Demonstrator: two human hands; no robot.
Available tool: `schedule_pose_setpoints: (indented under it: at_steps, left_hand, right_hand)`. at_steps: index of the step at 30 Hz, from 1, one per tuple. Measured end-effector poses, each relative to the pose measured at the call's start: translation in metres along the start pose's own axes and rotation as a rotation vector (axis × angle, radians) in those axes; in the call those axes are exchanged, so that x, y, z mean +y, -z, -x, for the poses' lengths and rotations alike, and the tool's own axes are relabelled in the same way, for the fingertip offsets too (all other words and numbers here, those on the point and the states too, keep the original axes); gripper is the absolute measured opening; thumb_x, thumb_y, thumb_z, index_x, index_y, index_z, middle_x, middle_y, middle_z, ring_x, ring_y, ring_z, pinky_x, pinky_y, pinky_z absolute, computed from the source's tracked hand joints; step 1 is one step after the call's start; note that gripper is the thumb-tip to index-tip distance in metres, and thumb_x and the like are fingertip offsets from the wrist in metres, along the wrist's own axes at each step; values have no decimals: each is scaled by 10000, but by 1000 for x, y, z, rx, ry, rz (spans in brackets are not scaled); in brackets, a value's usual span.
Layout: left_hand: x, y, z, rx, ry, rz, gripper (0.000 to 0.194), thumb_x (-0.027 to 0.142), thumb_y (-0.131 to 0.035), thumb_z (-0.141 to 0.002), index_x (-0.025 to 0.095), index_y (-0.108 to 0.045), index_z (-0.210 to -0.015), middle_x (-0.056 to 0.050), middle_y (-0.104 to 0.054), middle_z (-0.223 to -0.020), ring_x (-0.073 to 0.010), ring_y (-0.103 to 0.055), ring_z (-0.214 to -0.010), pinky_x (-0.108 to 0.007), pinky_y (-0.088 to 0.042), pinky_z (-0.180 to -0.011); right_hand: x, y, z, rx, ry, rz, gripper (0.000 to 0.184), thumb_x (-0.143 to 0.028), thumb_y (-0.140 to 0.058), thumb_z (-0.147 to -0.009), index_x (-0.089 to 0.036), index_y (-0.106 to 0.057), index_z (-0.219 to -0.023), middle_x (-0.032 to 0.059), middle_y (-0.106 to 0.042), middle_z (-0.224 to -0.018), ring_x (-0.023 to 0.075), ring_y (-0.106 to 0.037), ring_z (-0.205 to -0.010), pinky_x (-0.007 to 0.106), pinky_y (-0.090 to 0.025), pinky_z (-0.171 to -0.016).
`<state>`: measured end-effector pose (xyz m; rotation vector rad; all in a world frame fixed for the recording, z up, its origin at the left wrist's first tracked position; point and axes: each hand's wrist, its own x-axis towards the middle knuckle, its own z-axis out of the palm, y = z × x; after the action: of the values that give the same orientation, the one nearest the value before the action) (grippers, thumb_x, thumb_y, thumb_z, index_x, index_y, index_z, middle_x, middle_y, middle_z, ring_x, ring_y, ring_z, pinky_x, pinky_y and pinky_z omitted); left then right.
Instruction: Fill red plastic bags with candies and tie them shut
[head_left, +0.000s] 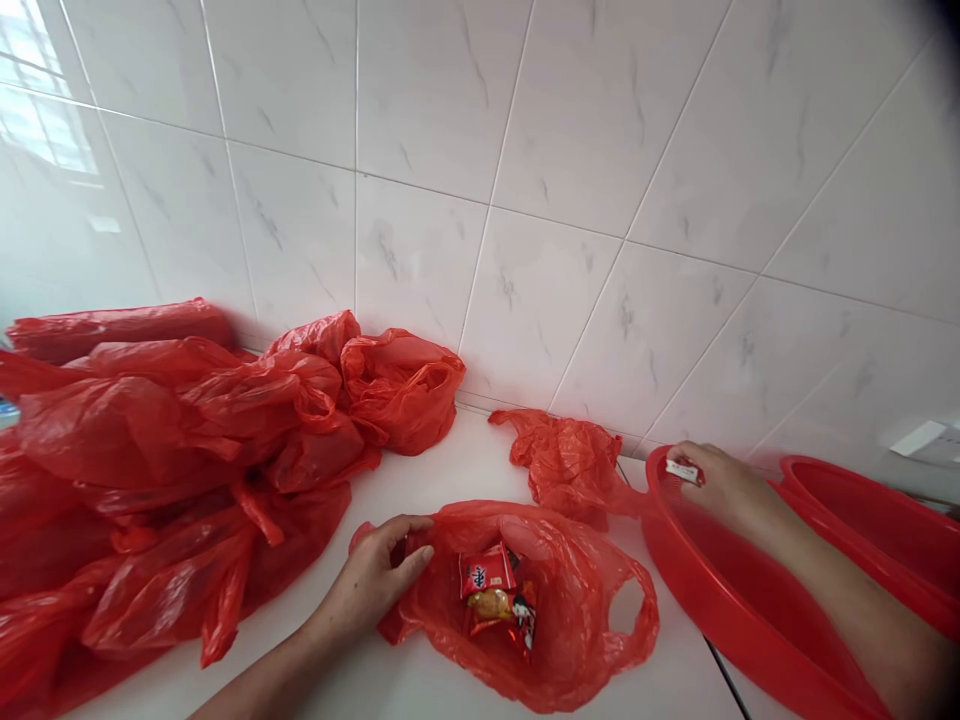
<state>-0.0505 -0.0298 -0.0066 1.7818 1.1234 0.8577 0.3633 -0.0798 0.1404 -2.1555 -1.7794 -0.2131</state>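
Observation:
In the head view, a red plastic bag (pixel 577 640) lies with its mouth spread wide on the white surface. Inside it are a red snack packet (pixel 486 572) with a dark character and a shiny packet (pixel 501 608) with a cartoon figure. My left hand (pixel 394 565) pinches the bag's left rim between thumb and fingers. Over the far end of a red plastic basin (pixel 667 560), my right hand (pixel 709 478) is closed on a small white and red packet (pixel 681 471). My forearm hides part of the basin's inside.
Several filled, knotted red bags (pixel 150 450) are heaped at the left. Against the tiled wall (pixel 420 230) sits a crumpled red bag (pixel 566 460). A second red basin (pixel 885 500) stands at the far right. A dark seam (pixel 724 670) crosses the surface.

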Motion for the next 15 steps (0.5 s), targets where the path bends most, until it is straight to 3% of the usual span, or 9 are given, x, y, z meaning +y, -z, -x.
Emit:
schedule_pose_setpoints:
  at_steps: [3, 7, 9, 11, 12, 15]
  left_hand:
    - [3, 0, 1, 7, 3, -2, 347, 358, -519, -835, 171, -630, -1106, -60, -696, -1016, -217, -639, -907, -308, -497, -802]
    - [3, 0, 1, 12, -3, 2, 356, 361, -525, -832, 164, -632, -1108, -66, -698, -1024, -220, -642, -905, -312, -503, -800]
    - [2, 0, 1, 23, -9, -7, 356, 364, -533, -829, 167, -636, -1107, -64, -699, -1023, -220, -642, -906, -314, -504, -807]
    - [1, 0, 1, 33, -13, -7, 358, 369, -540, -825, 168, -638, -1104, -64, -701, -1019, -220, -645, -905, -317, -507, -811]
    - [0, 0, 1, 35, -16, -7, 360, 373, -543, -822, 168, -639, -1102, -66, -702, -1016, -222, -647, -903, -321, -509, -812]
    - [-1, 0, 1, 32, -25, -13, 370, 386, -554, -814, 168, -641, -1099, -67, -703, -1018, -227, -647, -903, -336, -514, -816]
  right_hand:
    - [-46, 11, 14, -68, 143, -172, 251, -155, -516, -729, -270, -585, -941, -10, -619, -1013, 155, -583, -815, 251, -433, -682]
    - [-124, 8, 49, -327, 364, -274, 305, -72, -479, -691, -268, -583, -901, -29, -582, -912, 119, -557, -752, 218, -416, -649]
    - [-147, 3, 60, -451, 397, -277, 342, -99, -518, -700, -299, -592, -968, -29, -570, -963, 119, -566, -765, 210, -412, -623]
    - [-150, 0, 61, -480, 376, -283, 428, -196, -603, -706, -342, -560, -1106, -20, -560, -1086, 146, -585, -855, 219, -431, -647]
    - [-145, 0, 56, -432, 335, -280, 461, -260, -633, -710, -349, -537, -1152, -13, -560, -1122, 163, -587, -896, 232, -441, -675]
    - [-103, 4, 32, -152, 102, -163, 230, -389, -560, -791, -285, -585, -995, -4, -629, -945, 174, -597, -800, 258, -429, -646]
